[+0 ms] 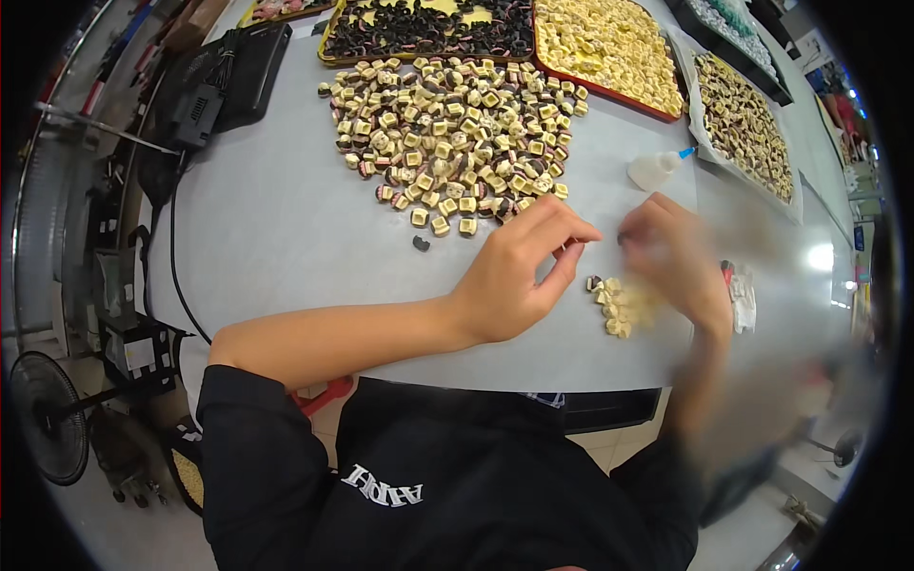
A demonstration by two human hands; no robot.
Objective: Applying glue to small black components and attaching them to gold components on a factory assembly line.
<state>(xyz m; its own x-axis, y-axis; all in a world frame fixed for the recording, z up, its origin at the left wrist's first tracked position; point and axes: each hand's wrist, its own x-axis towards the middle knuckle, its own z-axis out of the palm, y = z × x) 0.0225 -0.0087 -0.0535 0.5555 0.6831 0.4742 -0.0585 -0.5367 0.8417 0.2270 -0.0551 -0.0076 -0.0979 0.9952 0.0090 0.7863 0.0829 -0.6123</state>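
Observation:
My left hand [524,266] hovers over the grey table, thumb and fingertips pinched together; whether something tiny sits between them I cannot make out. Just right of it, my right hand [674,262] is partly blurred, its fingers closed on a small dark piece [622,239]. Below the right hand lies a cluster of small cream pieces [619,309], with a dark-and-cream piece [594,284] at its edge. Beyond my left hand spreads a heap of small cream-and-black box-shaped pieces [457,133]. One loose black piece [421,244] rests at the heap's near edge.
Trays of black pieces [428,29], cream pieces [609,48] and mixed pieces [743,124] line the far side. A translucent squeeze bottle [652,171] with a blue tip stands near the right hand. A black device [252,76] with cables occupies the left edge.

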